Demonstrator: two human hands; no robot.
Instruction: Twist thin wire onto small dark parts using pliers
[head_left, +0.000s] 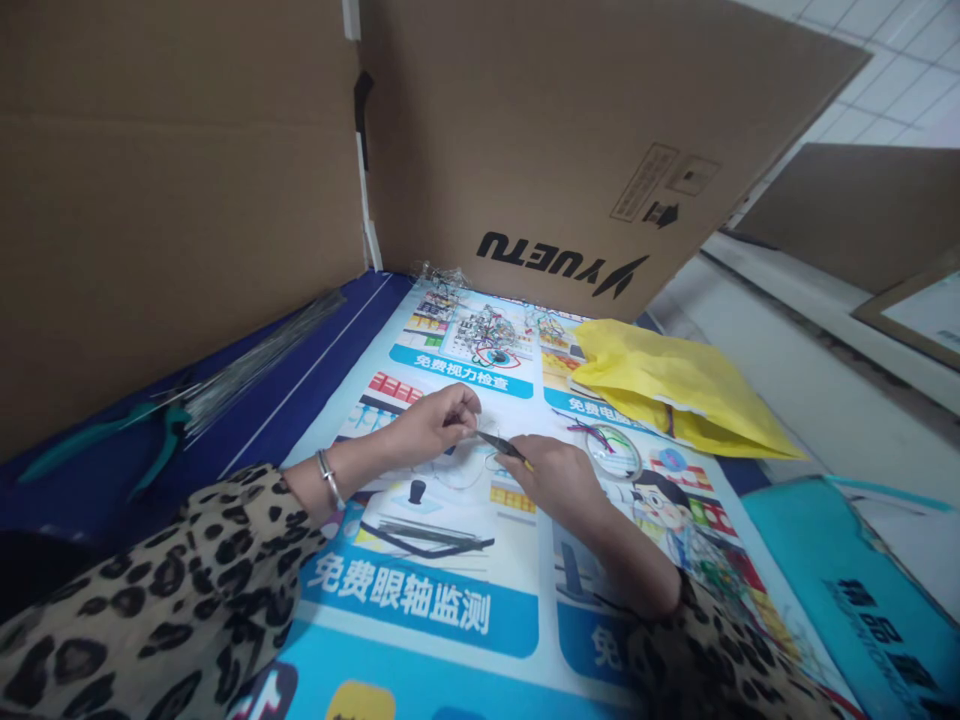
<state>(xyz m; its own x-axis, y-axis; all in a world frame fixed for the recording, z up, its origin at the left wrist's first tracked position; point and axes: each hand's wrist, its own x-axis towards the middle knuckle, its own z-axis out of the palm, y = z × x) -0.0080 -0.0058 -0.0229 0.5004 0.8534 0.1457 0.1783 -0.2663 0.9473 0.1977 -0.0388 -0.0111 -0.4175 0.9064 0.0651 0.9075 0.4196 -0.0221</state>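
My left hand [444, 420] is closed in a pinch at the middle of the printed sheet, on what looks like a thin wire, only faintly visible. In my right hand [559, 477] is a pair of needle-nose pliers [500, 443] with a bit of yellow on the handle. The dark jaws point left, and their tips meet the left fingertips. Below the hands, several dark and grey wire lengths [435, 538] lie on the sheet. Right of the right hand sits a clear round coil [616, 452] with coloured strands beside it.
Tall cardboard panels [525, 130] stand behind and to the left. At left lie teal-handled pliers [161, 430] and a bundle of straight wires [259, 360]. Tangled wire pieces [487, 330] are at the back. A yellow bag [675, 385] and a teal package [840, 580] lie right.
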